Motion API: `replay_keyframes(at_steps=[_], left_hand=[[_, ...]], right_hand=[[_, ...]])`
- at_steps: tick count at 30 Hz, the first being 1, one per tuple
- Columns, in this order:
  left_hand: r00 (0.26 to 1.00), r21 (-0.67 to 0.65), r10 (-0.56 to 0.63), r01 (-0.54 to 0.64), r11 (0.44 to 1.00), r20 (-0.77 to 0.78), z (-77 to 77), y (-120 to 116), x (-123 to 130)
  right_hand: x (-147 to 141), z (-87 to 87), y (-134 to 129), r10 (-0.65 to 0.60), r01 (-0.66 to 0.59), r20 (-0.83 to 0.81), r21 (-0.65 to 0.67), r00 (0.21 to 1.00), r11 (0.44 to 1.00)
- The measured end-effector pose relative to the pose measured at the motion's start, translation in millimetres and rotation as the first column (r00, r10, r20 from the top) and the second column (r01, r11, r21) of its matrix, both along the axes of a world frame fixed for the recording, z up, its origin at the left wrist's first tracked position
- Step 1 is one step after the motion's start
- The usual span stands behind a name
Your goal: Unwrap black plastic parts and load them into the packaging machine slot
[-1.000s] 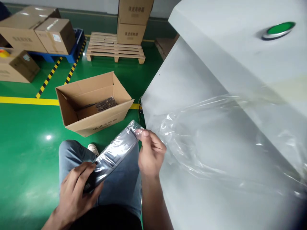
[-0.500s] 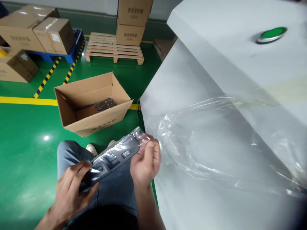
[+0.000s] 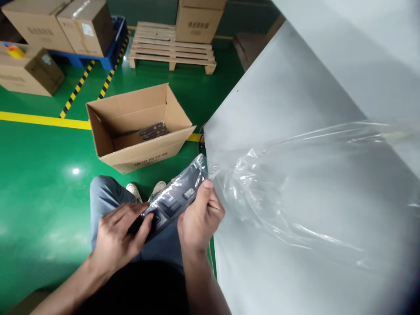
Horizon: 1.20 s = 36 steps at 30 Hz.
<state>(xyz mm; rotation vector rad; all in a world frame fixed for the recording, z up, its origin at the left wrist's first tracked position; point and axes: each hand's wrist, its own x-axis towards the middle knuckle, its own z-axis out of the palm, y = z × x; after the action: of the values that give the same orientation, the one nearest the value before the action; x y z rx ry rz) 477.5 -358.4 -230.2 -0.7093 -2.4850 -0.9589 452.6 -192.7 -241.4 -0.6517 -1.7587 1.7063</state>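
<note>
A long dark plastic part [image 3: 172, 199] in shiny clear film is held slantwise over my lap. My left hand [image 3: 120, 232] grips its lower left end, thumb on top and fingers along the far edge. At the upper right end my right hand [image 3: 201, 214] is closed on the part and its film, with the thumb pressed on top. Beside the right hand, a large clear plastic sheet [image 3: 259, 192] stretches over a pale grey surface [image 3: 262, 262].
An open cardboard box [image 3: 144, 155] on the green floor holds a few dark wrapped parts [image 3: 153, 131]. Behind it are a wooden pallet [image 3: 170, 48] with cartons, and a blue pallet [image 3: 111, 59] with more cartons. Yellow-black tape marks the floor.
The view has shifted, so the boxes appear further right and higher. My right hand has closed over the part's upper end, and the left thumb now lies on top of the part.
</note>
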Motion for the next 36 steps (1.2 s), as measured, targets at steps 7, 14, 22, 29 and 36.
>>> replay_keyframes(at_steps=[7,14,22,29,36], left_hand=[[0.989,-0.126,0.065,-0.082,0.989,-0.130,-5.0,6.7,-4.5],[0.993,0.073,0.013,-0.022,0.997,0.121,2.7,5.4,-5.8],[0.983,0.014,0.182,-0.182,0.983,0.024,4.4,20.9,-9.0],[0.964,-0.053,0.242,-0.248,0.967,-0.107,-2.7,21.7,-10.2],[0.991,0.020,0.135,-0.135,0.991,0.014,-1.0,20.8,-11.5]], right_hand=[[0.5,10.5,4.9,-0.059,0.053,0.056,0.107,0.997,0.993],[-4.4,11.7,7.0,-0.082,0.077,0.046,0.103,0.996,0.992],[4.9,31.9,-8.0,0.060,-0.071,0.048,0.299,0.997,0.952],[5.2,29.1,-9.1,0.017,-0.029,0.042,0.321,0.999,0.947],[6.5,24.7,-10.3,-0.004,-0.002,0.019,0.350,1.000,0.937]])
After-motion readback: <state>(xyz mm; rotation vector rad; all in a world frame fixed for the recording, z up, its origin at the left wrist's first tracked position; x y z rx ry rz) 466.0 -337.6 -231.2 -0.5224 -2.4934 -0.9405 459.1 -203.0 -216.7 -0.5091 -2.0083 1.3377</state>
